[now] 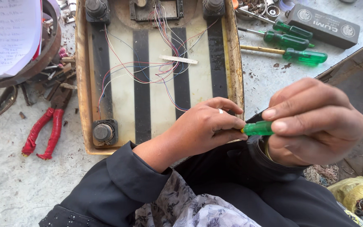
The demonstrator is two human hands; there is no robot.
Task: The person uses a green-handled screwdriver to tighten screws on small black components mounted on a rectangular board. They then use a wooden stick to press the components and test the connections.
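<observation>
R hand [316, 124] grips 1 green screwdriver [258, 128] | L hand [209, 126] pinches tip | 3 more [293, 42] on floor

I see the opened tray-shaped casing [87, 84] lying ahead on the floor, its loose wires [148, 67] spread inside it between mounts at its corners. Left of the casing lie pliers [47, 130], with a sheet of paper [7, 35] further back on the left. Right of the casing, at the back, three screwdrivers [290, 42] lie side by side, a flat box [322, 25] just behind them. In front of the casing's near right corner, my left hand [202, 126] and right hand [316, 122] meet on a screwdriver handle [258, 128], above my lap.
</observation>
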